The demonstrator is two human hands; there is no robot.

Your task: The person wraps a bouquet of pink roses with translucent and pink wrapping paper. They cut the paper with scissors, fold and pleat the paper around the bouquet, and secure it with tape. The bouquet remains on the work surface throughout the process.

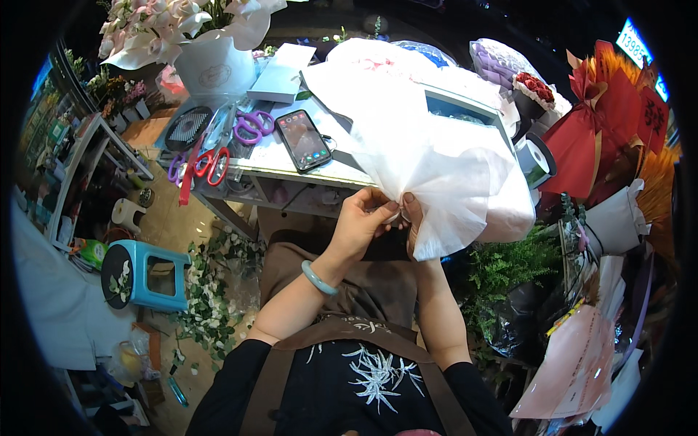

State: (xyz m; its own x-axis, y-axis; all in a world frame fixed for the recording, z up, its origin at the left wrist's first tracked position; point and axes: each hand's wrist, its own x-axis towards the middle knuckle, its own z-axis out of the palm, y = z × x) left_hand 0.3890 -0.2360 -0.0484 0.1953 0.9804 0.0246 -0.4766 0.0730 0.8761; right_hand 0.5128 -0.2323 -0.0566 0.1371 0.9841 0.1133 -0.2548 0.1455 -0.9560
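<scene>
White wrapping paper (390, 131), overexposed and fanned out at its lower end, lies across the table (349, 173) and overhangs its front edge. Both hands pinch the gathered neck of this paper. My left hand (364, 218), with a pale green bangle on the wrist, grips the neck from the left, thumb and fingertips together. From the right, my right hand (413, 218) holds it with the thumb on top; the paper hides part of that hand. Pale pink flowers (381, 64) show faintly at the bundle's far end. What lies inside the wrap is hidden.
A smartphone (304, 140), purple-handled scissors (253, 127) and red-handled scissors (212, 165) lie left of the bundle. A white bucket (215, 68) of flowers stands behind. Right are a ribbon roll (534, 159) and a red-wrapped bouquet (591, 131). A blue stool (161, 275) stands on the floor.
</scene>
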